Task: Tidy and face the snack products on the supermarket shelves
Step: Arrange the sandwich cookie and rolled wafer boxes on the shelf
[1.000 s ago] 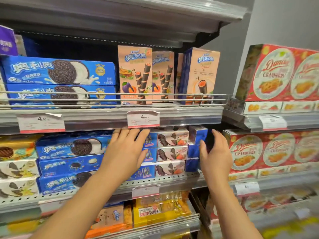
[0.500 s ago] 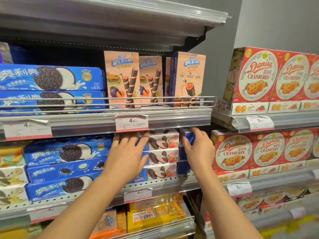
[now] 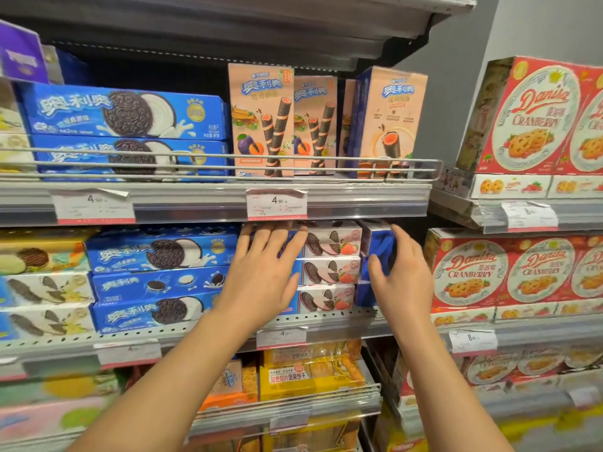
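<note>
Middle shelf (image 3: 212, 334): we square strawberry cookie stack (image 3: 329, 270) at right end. Left hand (image 3: 261, 272) spread flat on box fronts, bracing. Right hand (image 3: 403, 275) curled round blue box (image 3: 378, 243) beside stack, likely re-facing it.

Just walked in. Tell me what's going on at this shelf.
A person is straightening cookie boxes on the middle shelf. The left hand lies flat, fingers straight, against the front of the stacked strawberry Oreo boxes. The right hand is curled round the end of the blue boxes beside them, which sit turned end-out. The red Danisa cranberry boxes on the next bay are untouched.
</note>
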The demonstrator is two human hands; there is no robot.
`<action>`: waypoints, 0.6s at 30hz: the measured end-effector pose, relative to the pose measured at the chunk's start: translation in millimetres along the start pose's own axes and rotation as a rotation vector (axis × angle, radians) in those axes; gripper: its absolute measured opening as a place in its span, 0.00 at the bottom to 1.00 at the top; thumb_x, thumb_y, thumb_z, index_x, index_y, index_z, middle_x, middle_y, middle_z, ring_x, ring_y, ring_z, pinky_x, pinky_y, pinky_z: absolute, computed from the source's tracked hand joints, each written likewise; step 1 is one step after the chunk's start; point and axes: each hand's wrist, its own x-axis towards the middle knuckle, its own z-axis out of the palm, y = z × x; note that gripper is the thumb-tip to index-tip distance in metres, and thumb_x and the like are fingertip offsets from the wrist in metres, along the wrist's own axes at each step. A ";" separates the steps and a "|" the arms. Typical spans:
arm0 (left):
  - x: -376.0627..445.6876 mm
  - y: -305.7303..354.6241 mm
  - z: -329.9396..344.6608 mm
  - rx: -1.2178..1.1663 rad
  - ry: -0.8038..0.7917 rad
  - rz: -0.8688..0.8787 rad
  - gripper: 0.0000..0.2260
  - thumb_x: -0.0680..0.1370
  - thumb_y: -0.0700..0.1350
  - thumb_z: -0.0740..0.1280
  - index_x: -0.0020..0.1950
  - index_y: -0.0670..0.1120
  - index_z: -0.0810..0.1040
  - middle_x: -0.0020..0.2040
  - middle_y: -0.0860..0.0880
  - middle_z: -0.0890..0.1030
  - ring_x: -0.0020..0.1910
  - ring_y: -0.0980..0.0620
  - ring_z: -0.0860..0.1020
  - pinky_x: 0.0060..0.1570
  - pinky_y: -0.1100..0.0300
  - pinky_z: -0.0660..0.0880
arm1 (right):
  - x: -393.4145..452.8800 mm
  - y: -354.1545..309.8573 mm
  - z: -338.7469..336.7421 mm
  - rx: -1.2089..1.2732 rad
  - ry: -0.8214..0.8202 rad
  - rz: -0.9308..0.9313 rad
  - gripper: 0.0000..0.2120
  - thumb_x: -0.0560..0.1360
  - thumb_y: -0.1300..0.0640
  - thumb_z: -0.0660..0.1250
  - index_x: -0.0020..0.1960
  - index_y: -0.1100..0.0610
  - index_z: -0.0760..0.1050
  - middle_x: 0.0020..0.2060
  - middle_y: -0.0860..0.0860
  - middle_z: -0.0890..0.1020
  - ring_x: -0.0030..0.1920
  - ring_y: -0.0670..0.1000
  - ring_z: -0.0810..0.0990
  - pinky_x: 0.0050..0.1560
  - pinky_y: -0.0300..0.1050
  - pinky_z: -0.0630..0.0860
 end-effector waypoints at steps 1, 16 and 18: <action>-10.2 -1.6 -1.0 -0.033 0.035 0.005 0.30 0.77 0.53 0.67 0.77 0.47 0.67 0.69 0.45 0.73 0.67 0.40 0.71 0.71 0.38 0.64 | -11.7 0.5 -0.7 0.037 0.041 -0.013 0.28 0.76 0.56 0.70 0.74 0.55 0.68 0.67 0.53 0.76 0.65 0.56 0.76 0.60 0.52 0.75; -249.7 -105.2 8.7 -0.060 -0.143 -0.502 0.27 0.78 0.53 0.59 0.77 0.48 0.67 0.77 0.42 0.65 0.75 0.37 0.63 0.72 0.37 0.62 | -208.6 -22.3 105.2 0.001 -0.687 -0.345 0.21 0.75 0.54 0.72 0.67 0.55 0.77 0.63 0.51 0.80 0.63 0.54 0.79 0.61 0.46 0.77; -256.7 -113.3 8.9 -0.021 -0.278 -0.555 0.31 0.79 0.57 0.58 0.81 0.53 0.58 0.82 0.44 0.56 0.80 0.38 0.55 0.74 0.36 0.59 | -211.8 -33.2 128.4 0.003 -0.752 -0.336 0.28 0.76 0.52 0.71 0.73 0.55 0.71 0.68 0.52 0.76 0.68 0.54 0.76 0.66 0.45 0.73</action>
